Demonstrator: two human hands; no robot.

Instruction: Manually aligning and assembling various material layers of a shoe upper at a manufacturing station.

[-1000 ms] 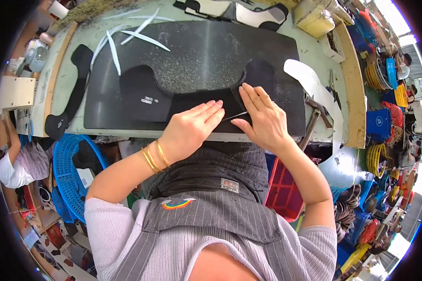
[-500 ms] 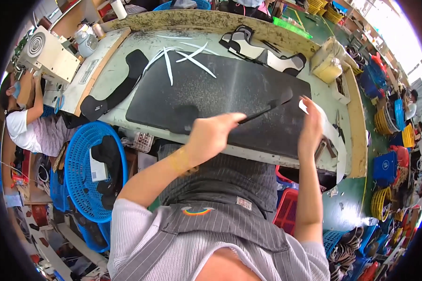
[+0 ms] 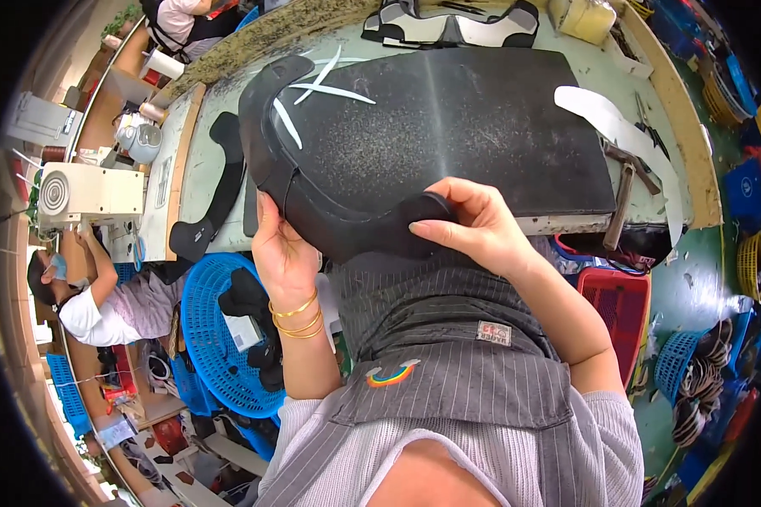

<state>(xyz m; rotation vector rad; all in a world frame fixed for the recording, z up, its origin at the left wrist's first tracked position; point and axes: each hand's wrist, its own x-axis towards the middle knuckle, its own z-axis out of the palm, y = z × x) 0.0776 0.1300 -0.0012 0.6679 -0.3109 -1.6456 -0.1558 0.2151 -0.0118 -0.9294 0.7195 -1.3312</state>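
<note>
A curved black padded piece (image 3: 334, 221) hangs over the near edge of the black board (image 3: 516, 135), its far end arching up over the board's left side. My left hand (image 3: 286, 258) grips its near edge with the thumb up along it. The rounded right end is pinched between thumb and fingers of my right hand (image 3: 478, 226). Thin white curved strips (image 3: 321, 88) lie crossed on the board's far left, partly behind the piece. A similar black curved piece (image 3: 216, 203) rests on the table left of the board.
Right of the board lie a long white curved piece (image 3: 621, 133), a hammer (image 3: 622, 198) and scissors (image 3: 645, 122). A grey-and-white black-edged piece (image 3: 452, 30) is at the back. Blue basket (image 3: 196, 338) and red basket (image 3: 613, 317) stand below. A person (image 3: 84, 308) works beside a machine (image 3: 101, 190).
The dark strip in my left hand and the white piece by my right are out of my hands. Both hands have drawn nearer and now hold the curved black piece. The view has shifted.
</note>
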